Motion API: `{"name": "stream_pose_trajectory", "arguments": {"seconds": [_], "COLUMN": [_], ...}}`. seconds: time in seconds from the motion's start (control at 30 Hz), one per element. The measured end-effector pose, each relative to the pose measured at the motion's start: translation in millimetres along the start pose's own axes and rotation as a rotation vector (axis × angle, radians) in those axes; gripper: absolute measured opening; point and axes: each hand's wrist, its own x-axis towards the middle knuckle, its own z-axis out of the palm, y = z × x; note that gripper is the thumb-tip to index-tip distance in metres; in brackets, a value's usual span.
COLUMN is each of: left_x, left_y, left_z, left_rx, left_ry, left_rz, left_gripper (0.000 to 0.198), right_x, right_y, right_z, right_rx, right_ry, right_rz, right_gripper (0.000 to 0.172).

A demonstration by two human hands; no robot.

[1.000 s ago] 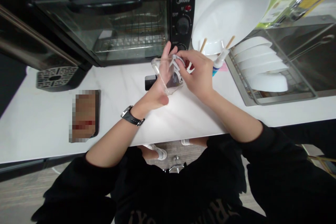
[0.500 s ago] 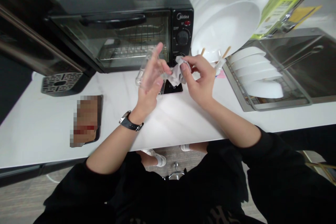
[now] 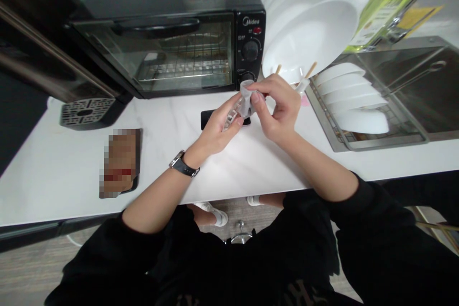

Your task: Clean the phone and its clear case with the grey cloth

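My left hand (image 3: 217, 131) grips a clear phone case (image 3: 231, 115) edge-on above the white counter (image 3: 53, 172). My right hand (image 3: 278, 107) pinches a crumpled white wipe (image 3: 246, 98) against the top end of the case. Both hands are closed on what they hold. A black phone (image 3: 210, 117) lies flat on the counter just behind and under the hands, partly hidden by them. A watch sits on my left wrist.
A black toaster oven (image 3: 168, 38) stands at the back, with a white dish on top. Stacked white plates (image 3: 308, 28) and a dish rack (image 3: 358, 105) with bowls are to the right, beside a sink. A second phone (image 3: 120, 162) lies at the left. A small tube lies behind my right hand.
My left hand has turned the clear case from flat-on to edge-on and lowered it. My right hand has brought the wipe onto the case's top end. The black phone shows more.
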Motion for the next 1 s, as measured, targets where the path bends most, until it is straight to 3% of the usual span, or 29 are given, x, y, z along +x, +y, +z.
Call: {"name": "stream_pose_trajectory", "arguments": {"seconds": [0.2,0.43,0.53,0.67,0.83,1.0], "left_x": [5,6,5,3,0,-2], "left_y": [8,12,11,7,2,1], "left_z": [6.8,9.1,8.0,8.1,9.3,8.4], "left_rx": [-0.053,-0.026,-0.024,-0.028,0.016,0.024], "left_ry": [0.016,0.041,0.033,0.058,0.043,0.048], "left_rz": [0.014,-0.010,-0.042,-0.052,-0.003,0.012], "left_gripper": [0.047,0.056,0.055,0.051,0.055,0.058], "right_x": [-4,-13,-17,-17,-8,-3], "right_y": [-2,6,10,9,1,-5], "right_z": [3,1,2,4,2,2], "right_rx": [-0.016,-0.105,-0.108,-0.151,-0.139,-0.060], "right_ry": [-0.071,-0.338,-0.397,-0.314,-0.043,0.022], "right_rz": [-0.224,-0.097,-0.081,-0.045,-0.130,-0.115], "right_gripper": [0.022,0.036,0.037,0.039,0.029,0.023]}}
